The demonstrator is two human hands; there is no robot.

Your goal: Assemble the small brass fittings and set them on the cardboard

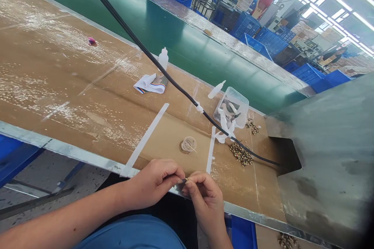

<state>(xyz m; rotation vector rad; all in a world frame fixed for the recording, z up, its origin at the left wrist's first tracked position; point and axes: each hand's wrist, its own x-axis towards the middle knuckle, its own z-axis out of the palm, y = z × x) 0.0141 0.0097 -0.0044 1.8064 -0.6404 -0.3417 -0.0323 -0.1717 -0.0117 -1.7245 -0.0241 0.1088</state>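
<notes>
My left hand (154, 183) and my right hand (204, 198) meet at the near edge of the cardboard-covered bench (73, 85). Both are closed in a pinch on one tiny brass-coloured part (186, 179) held between their fingertips. Just beyond my hands lies a small round clear lid (188, 144) with a thin stick in it. A heap of small brass parts (241, 154) lies to the right of it. A black cable (175, 83) crosses the bench diagonally above them.
A clear plastic tub (232, 107) holds white pieces. Two small white bottles (163, 59) and a folded ribbon cable (149, 84) lie further back. A green conveyor belt (181, 35) runs behind the bench. A grey metal housing (327, 163) stands at right. Blue crates (263, 39) are stacked beyond.
</notes>
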